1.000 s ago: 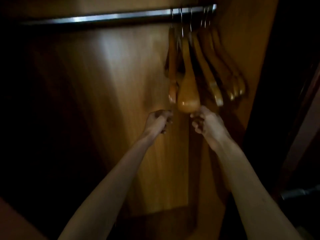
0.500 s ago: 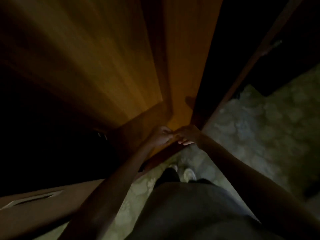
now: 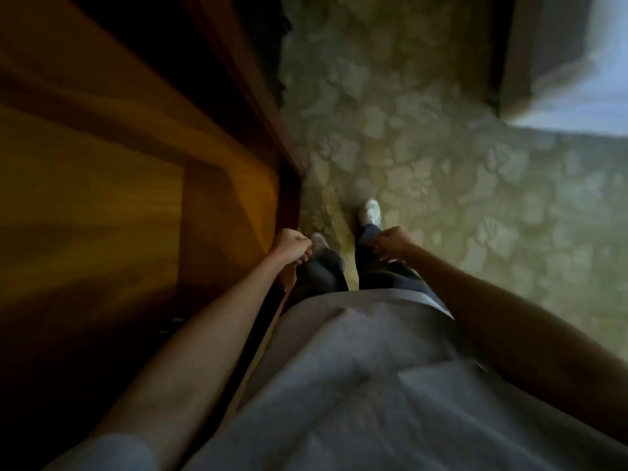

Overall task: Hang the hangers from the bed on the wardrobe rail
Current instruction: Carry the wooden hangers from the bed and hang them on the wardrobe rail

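Curling loosely toward the palm, the fingers (image 3: 303,253) of the left hand (image 3: 291,244) hold nothing that can be seen; the hand hangs in front of the left thigh, just beside the near edge of the wardrobe (image 3: 136,185). The fingers of the right hand (image 3: 390,243) are likewise bent inward with nothing between them, the hand hanging over the right leg. The picture is blurred, so how tightly either hand is closed cannot be told for sure.

Both bare forearms run back from the hands toward the near corners of the view, with a pale sleeve edge (image 3: 112,450) at the near left. Between them lies a light grey shirt (image 3: 339,385), and beyond it 2 legs in dark trousers (image 3: 319,270). 2 white shoes stand on a mottled greenish carpet (image 3: 458,185); the right shoe (image 3: 370,212) is farther forward than the left one (image 3: 319,241).

The wardrobe fills the left half, its orange-brown wooden panels dim and smeared. At the far right a pale, bluish-white surface (image 3: 577,79) shows, possibly the bed, too blurred to tell. No hangers and no rail show in this view, and no writing or label can be read anywhere.
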A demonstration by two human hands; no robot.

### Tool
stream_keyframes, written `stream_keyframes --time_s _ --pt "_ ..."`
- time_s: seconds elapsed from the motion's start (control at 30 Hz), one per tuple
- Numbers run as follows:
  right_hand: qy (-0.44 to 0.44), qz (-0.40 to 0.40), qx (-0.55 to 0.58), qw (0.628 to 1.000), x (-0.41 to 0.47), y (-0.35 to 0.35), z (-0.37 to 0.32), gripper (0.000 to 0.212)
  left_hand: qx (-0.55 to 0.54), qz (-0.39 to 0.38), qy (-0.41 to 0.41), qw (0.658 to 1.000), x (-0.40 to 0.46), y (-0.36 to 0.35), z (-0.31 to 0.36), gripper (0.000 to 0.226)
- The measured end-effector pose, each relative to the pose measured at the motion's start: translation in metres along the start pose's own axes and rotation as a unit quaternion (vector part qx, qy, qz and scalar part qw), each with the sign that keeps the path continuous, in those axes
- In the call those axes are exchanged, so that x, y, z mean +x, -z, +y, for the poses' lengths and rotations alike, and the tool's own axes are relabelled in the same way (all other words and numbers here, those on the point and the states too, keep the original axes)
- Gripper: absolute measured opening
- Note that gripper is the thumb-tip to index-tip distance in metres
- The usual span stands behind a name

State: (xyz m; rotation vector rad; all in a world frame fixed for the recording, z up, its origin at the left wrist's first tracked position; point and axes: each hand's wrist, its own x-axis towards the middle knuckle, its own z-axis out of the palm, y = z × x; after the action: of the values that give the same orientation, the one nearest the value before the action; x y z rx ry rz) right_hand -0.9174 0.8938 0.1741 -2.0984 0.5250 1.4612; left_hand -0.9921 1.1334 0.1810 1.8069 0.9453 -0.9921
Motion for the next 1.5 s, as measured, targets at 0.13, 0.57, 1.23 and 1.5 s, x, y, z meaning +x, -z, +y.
stream_keyframes --time_s 0.13,0.57,1.23,1.5 --pt "-0.065 0.059 0.18 0.98 -0.009 0.012 0.089 0.018 0.146 -0.042 -0.029 0.988 0.018 -0.036 0.033 0.022" --pt "-0.219 0.108 0.566 0.787 -0.067 -0.034 0.332 0.027 0.447 -0.194 -0.153 0.86 -0.029 -0.302 0.202 0.017" --pt "-0.053 0.232 0.627 0.742 0.005 0.379 0.493 0.02 0.48 -0.088 -0.102 0.867 -0.006 -0.481 0.414 0.015" --pt "-0.16 0.198 0.57 0.781 0.015 0.495 0.615 0.022 0.463 -0.129 -0.105 0.871 -0.024 -0.653 0.562 0.019"
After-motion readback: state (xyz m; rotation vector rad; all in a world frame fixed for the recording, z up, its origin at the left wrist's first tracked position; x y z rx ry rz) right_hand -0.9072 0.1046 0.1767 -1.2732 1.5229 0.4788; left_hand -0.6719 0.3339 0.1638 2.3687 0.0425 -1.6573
